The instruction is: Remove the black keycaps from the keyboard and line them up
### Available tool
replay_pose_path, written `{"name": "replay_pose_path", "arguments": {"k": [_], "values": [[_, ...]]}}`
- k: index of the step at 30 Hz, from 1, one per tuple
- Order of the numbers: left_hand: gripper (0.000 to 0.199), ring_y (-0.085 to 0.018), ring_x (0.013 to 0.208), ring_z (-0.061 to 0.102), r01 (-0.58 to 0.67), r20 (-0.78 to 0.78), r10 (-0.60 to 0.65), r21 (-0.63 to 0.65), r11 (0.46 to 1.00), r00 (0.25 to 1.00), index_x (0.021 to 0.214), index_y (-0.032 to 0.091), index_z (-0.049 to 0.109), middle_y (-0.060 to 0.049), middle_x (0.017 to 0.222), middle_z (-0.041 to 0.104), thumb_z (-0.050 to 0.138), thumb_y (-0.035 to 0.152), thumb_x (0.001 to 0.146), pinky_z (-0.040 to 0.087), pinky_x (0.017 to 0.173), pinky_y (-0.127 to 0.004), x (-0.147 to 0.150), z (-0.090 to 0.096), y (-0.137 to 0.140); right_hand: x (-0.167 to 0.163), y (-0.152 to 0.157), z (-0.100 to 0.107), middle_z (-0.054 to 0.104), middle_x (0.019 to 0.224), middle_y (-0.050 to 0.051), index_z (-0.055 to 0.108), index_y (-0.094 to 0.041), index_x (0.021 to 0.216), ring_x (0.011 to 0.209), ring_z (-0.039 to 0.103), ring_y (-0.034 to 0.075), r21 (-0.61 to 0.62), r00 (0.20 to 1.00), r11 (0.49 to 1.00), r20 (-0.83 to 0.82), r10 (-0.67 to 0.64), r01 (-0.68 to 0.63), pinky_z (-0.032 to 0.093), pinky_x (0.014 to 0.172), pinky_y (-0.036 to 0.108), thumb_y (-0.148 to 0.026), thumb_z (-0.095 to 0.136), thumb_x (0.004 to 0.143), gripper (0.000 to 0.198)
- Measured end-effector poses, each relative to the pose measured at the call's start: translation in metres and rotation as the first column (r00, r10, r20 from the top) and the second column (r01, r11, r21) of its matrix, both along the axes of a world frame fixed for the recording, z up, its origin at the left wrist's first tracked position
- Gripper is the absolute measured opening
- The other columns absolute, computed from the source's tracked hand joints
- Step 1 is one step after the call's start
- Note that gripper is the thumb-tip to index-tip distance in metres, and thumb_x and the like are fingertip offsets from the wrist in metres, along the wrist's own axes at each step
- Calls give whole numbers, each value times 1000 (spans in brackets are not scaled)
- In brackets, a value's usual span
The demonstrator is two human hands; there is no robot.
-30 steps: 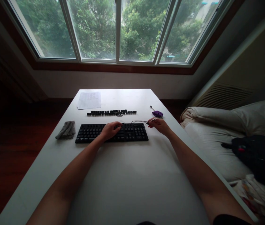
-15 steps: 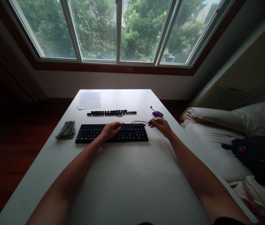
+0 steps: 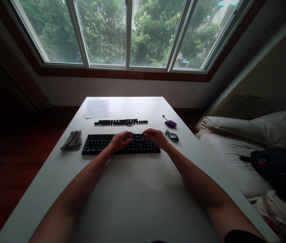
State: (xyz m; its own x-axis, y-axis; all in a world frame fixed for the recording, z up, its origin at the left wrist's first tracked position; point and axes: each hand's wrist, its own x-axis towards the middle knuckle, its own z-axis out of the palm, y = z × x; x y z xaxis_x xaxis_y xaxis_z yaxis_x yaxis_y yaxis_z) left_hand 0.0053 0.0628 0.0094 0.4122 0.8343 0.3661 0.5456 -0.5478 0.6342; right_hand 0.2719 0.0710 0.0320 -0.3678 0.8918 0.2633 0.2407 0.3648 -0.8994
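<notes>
A black keyboard (image 3: 99, 144) lies across the white table in front of me. My left hand (image 3: 121, 140) rests over the middle of its top edge, fingers curled and thumb close to them; what they pinch, if anything, is too small to make out. Just to the right, my right hand (image 3: 155, 137) is over the keyboard's upper right part, its fingertips pressed together on something small and dark with a thin shiny bit. Beside the right wrist lies a coiled black cable (image 3: 172, 136). Behind the keyboard stands a row of loose black keycaps (image 3: 117, 122).
A purple object with a thin stick (image 3: 170, 124) lies at the table's right side. At the left is a folded grey cloth (image 3: 72, 140), and a sheet of paper (image 3: 97, 108) lies at the far left corner. A pale sofa (image 3: 226, 152) flanks the table's right edge.
My right hand has moved left, from beside the keyboard's right end to over its upper right part. The coiled cable now shows where that hand was. My left hand has stayed put.
</notes>
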Motion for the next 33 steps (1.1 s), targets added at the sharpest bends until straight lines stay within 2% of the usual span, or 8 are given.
{"name": "replay_pose_path", "arguments": {"k": [4, 7, 18, 23, 33], "values": [[35, -11, 65, 56, -6, 16, 5, 41, 999, 1000, 120, 24, 64, -1, 99, 71, 64, 32, 86, 48, 70, -25, -1, -3, 1, -23, -5, 3, 73, 81, 4, 74, -21, 102, 71, 68, 19, 141, 999, 990, 42, -8, 2, 54, 66, 30, -48, 66, 86, 32], [31, -12, 67, 57, -39, 26, 38, 66, 997, 999, 117, 24, 66, -1, 100, 71, 62, 29, 87, 49, 72, -26, -1, -5, 2, -34, -8, 7, 73, 82, 3, 75, -21, 102, 67, 65, 16, 198, 997, 980, 75, -19, 4, 50, 63, 27, -43, 64, 88, 28], [26, -16, 84, 65, 17, 73, -24, 93, 995, 997, 112, 25, 72, -5, 102, 69, 56, 24, 92, 51, 80, -27, -2, -6, 5, -42, -13, 0, 73, 85, 4, 73, -21, 104, 69, 66, 16, 225, 997, 974, 57, -41, 27, 50, 65, 26, -38, 63, 90, 24], [28, -17, 89, 66, 21, 119, -29, 68, 997, 992, 115, 25, 72, -5, 103, 69, 57, 23, 91, 52, 83, -29, -2, -9, 7, -43, -15, -4, 74, 90, 3, 72, -23, 105, 75, 67, 17, 295, 998, 955, 47, -51, 35, 51, 70, 28, -35, 63, 91, 21], [29, -20, 96, 66, 23, 68, -27, 56, 998, 997, 118, 25, 71, -5, 108, 70, 58, 25, 92, 52, 90, -32, -3, -11, 10, -43, -16, -13, 73, 96, 3, 72, -24, 104, 78, 67, 17, 324, 997, 946, 70, -45, 20, 51, 72, 28, -34, 61, 92, 19]]}}
